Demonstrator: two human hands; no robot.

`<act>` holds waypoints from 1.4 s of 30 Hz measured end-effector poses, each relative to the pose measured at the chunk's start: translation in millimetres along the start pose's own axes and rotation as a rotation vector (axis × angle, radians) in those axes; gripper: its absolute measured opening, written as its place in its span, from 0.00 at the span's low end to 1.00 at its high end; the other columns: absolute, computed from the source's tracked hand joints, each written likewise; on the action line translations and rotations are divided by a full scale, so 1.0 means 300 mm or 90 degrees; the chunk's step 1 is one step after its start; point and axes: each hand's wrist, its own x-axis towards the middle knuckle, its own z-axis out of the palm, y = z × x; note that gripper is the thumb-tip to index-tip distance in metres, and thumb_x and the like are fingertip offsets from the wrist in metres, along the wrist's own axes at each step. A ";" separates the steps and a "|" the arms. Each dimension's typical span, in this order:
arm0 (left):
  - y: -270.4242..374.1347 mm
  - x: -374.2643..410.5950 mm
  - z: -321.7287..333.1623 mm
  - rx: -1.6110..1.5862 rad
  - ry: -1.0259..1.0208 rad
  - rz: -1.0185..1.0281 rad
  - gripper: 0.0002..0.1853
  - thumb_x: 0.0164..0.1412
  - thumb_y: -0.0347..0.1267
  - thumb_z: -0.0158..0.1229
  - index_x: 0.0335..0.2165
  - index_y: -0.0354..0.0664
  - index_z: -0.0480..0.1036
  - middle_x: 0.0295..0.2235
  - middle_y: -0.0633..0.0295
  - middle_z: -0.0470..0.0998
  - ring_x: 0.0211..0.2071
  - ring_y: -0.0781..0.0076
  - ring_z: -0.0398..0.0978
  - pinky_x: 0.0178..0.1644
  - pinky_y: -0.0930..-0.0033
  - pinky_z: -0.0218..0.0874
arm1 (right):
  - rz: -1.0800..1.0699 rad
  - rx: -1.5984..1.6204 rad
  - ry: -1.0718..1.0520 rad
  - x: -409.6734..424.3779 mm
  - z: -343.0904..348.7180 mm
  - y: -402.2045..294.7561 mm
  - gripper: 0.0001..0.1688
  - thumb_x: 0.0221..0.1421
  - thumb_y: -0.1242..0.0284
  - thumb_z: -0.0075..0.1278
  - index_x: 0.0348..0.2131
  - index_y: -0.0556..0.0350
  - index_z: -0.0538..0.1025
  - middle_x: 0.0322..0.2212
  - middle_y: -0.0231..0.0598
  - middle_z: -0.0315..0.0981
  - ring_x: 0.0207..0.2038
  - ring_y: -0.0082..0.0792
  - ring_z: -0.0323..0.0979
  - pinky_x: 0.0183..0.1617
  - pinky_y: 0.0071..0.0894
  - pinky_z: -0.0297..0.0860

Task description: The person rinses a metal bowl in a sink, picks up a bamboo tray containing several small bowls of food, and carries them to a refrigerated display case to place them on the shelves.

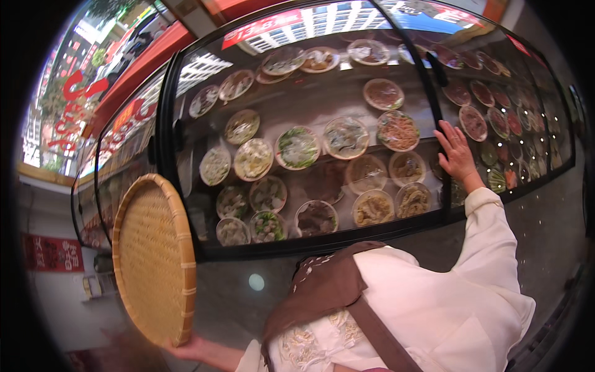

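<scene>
My left hand (186, 348) grips the lower rim of a round woven bamboo tray (155, 260), which stands nearly on edge at the left and carries nothing. My right hand (456, 151) is spread, its fingers at the black door frame (434, 107) of a glass-fronted display cabinet; whether it presses on the frame or the glass I cannot tell. Behind the glass, several plates of food stand on shelves, among them a plate of orange-red food (398, 131), a plate with green leaves (297, 148) and a plate of dark food (317, 218).
More plates, some with red food (473, 123), fill the cabinet's right section. The black lower frame (297, 244) runs just ahead of my body. At the far left are a window (60, 107) onto a street and a red sign (53, 252) on a pale wall. Grey floor (232, 297) shows below.
</scene>
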 end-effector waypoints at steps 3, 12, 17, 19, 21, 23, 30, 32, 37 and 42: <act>0.027 0.037 0.059 -0.026 -0.001 -0.024 0.29 0.41 0.30 0.49 0.47 0.37 0.59 0.45 0.54 0.64 0.45 0.58 0.63 0.46 0.57 0.56 | 0.113 -0.081 0.047 -0.019 0.075 -0.069 0.32 0.42 0.77 0.41 0.50 0.57 0.57 0.55 0.42 0.44 0.57 0.39 0.44 0.57 0.39 0.44; -0.043 0.427 -0.038 -0.043 0.020 -0.067 0.29 0.41 0.30 0.48 0.47 0.36 0.58 0.45 0.53 0.63 0.45 0.59 0.62 0.47 0.56 0.56 | -0.082 0.308 0.131 0.446 0.231 -1.149 0.28 0.41 0.76 0.44 0.46 0.62 0.62 0.51 0.46 0.52 0.54 0.42 0.51 0.56 0.38 0.48; -0.042 0.650 -0.117 -0.051 0.010 -0.082 0.28 0.42 0.30 0.47 0.47 0.35 0.58 0.44 0.53 0.64 0.45 0.59 0.63 0.47 0.57 0.57 | -0.334 0.350 0.130 0.816 0.297 -1.757 0.25 0.42 0.73 0.45 0.44 0.61 0.64 0.50 0.44 0.55 0.55 0.38 0.50 0.57 0.39 0.46; -0.030 0.691 -0.123 -0.059 0.027 -0.127 0.28 0.42 0.30 0.46 0.47 0.35 0.58 0.44 0.53 0.64 0.45 0.59 0.63 0.47 0.57 0.57 | -0.402 0.339 0.110 0.909 0.370 -1.915 0.24 0.41 0.71 0.46 0.41 0.60 0.66 0.48 0.43 0.58 0.54 0.38 0.51 0.57 0.40 0.46; -0.025 0.726 -0.132 0.003 0.035 -0.117 0.31 0.41 0.33 0.45 0.47 0.34 0.57 0.44 0.52 0.64 0.44 0.58 0.64 0.44 0.55 0.60 | -0.441 0.306 0.109 0.955 0.387 -2.052 0.17 0.39 0.71 0.47 0.33 0.61 0.68 0.38 0.43 0.64 0.48 0.40 0.58 0.55 0.39 0.49; -0.022 0.757 -0.136 0.025 0.049 -0.137 0.31 0.40 0.33 0.45 0.48 0.34 0.57 0.44 0.52 0.64 0.44 0.58 0.64 0.44 0.56 0.60 | -0.399 0.316 0.069 0.979 0.390 -2.110 0.14 0.37 0.73 0.47 0.28 0.60 0.67 0.31 0.42 0.63 0.41 0.39 0.61 0.52 0.38 0.53; -0.075 0.819 -0.161 0.031 0.042 -0.192 0.31 0.40 0.34 0.45 0.47 0.35 0.57 0.43 0.53 0.64 0.44 0.59 0.63 0.43 0.57 0.59 | -0.331 0.339 0.177 1.052 0.353 -2.138 0.15 0.33 0.75 0.47 0.28 0.59 0.67 0.34 0.41 0.62 0.40 0.39 0.60 0.49 0.36 0.55; -0.094 0.824 -0.152 0.021 0.026 -0.198 0.30 0.40 0.33 0.45 0.47 0.34 0.57 0.44 0.53 0.64 0.44 0.60 0.63 0.44 0.58 0.59 | -0.284 0.336 0.220 1.089 0.369 -2.092 0.18 0.34 0.75 0.47 0.32 0.61 0.67 0.39 0.44 0.60 0.45 0.41 0.58 0.52 0.38 0.52; -0.095 0.819 -0.056 0.035 -0.013 -0.183 0.29 0.41 0.33 0.44 0.47 0.34 0.57 0.44 0.54 0.64 0.44 0.60 0.63 0.45 0.60 0.58 | -0.161 0.142 0.183 1.314 0.364 -1.926 0.29 0.46 0.66 0.41 0.48 0.62 0.61 0.52 0.42 0.50 0.57 0.37 0.44 0.59 0.44 0.39; -0.096 0.762 0.023 0.048 -0.059 -0.185 0.30 0.43 0.33 0.44 0.48 0.35 0.57 0.45 0.54 0.63 0.45 0.60 0.63 0.47 0.59 0.57 | -0.238 -0.076 0.077 1.442 0.415 -1.814 0.27 0.51 0.62 0.36 0.48 0.58 0.61 0.51 0.37 0.53 0.57 0.36 0.44 0.59 0.46 0.38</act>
